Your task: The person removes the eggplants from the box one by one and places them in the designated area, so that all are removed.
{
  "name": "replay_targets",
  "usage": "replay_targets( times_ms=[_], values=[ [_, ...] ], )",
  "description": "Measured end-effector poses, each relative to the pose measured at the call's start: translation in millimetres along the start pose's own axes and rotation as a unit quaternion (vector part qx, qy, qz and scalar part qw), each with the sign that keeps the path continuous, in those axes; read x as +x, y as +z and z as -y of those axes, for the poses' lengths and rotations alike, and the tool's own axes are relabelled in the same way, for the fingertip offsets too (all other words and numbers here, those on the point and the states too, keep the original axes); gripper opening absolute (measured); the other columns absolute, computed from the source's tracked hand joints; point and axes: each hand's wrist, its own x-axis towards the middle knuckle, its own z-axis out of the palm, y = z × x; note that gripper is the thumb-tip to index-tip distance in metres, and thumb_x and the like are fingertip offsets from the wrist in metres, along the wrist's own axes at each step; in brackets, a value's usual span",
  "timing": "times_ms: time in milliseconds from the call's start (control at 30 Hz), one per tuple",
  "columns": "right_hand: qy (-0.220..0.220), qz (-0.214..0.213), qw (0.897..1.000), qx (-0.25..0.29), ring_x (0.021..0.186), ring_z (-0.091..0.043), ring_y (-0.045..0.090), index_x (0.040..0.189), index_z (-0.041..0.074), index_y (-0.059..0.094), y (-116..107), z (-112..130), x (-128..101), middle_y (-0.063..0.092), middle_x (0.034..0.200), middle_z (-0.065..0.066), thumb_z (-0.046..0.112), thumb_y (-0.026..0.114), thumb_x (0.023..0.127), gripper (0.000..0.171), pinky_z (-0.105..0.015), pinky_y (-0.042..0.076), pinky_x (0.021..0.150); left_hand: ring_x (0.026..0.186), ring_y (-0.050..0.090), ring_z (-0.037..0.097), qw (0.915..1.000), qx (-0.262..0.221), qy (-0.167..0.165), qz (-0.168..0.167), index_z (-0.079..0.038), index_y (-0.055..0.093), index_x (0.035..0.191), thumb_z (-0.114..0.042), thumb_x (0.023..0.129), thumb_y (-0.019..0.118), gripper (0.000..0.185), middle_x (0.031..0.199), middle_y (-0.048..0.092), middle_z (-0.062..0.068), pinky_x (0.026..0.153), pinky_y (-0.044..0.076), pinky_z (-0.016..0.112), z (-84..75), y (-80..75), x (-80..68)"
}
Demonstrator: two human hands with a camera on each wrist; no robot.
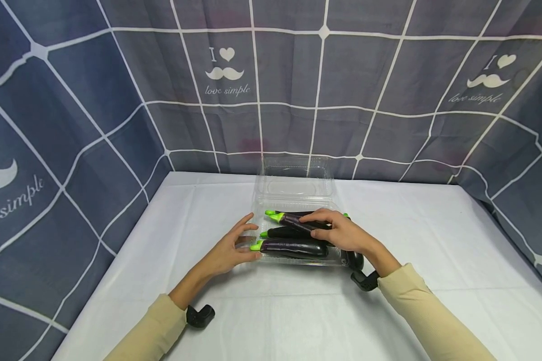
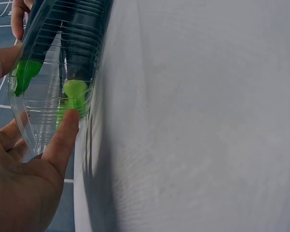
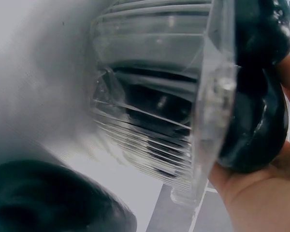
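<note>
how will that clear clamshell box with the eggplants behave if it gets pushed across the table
The clear plastic clamshell box looks thin and ribbed, so its walls would probably flex under a push. The white tablecloth looks smooth, so it likely slides rather than tips. The glossy eggplants are piled above the rim and may roll or shift.

Dark purple eggplants (image 1: 295,246) with bright green stems lie in a clear container (image 1: 293,188). The counter (image 1: 433,240) is white; the backdrop (image 1: 95,100) is grey-blue with white grid lines.
</note>
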Motion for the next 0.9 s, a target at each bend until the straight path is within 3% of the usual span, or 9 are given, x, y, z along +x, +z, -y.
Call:
replay_targets(
  times_ms=[500,900],
  values=[
    [0.025,-0.061,0.998,-0.007,0.092,-0.022,0.046,0.131,0.015,0.065,-9.4,2.7,-16.5,0.055,0.108,-0.007,0.006,0.067,0.088,0.044,-0.036,0.041,0.075,0.131,0.042,0.040,1.0000,-0.004,0.004,0.004,0.000,0.045,0.140,-0.016,0.085,0.080,0.068,0.164,0.009,0.001,0.102,0.045,0.048,0.2,1.6,1.9],
    [0.059,-0.106,0.992,0.025,0.097,-0.026,0.049,0.131,0.013,0.063,-18.3,3.9,-30.2,0.054,0.108,-0.011,0.016,0.075,0.088,0.045,-0.040,0.043,0.083,0.131,0.043,0.040,1.0000,-0.003,0.000,0.000,0.000,0.044,0.141,-0.015,0.085,0.080,0.068,0.164,0.008,0.002,0.101,0.046,0.047,-0.1,0.8,0.9]
  ],
)
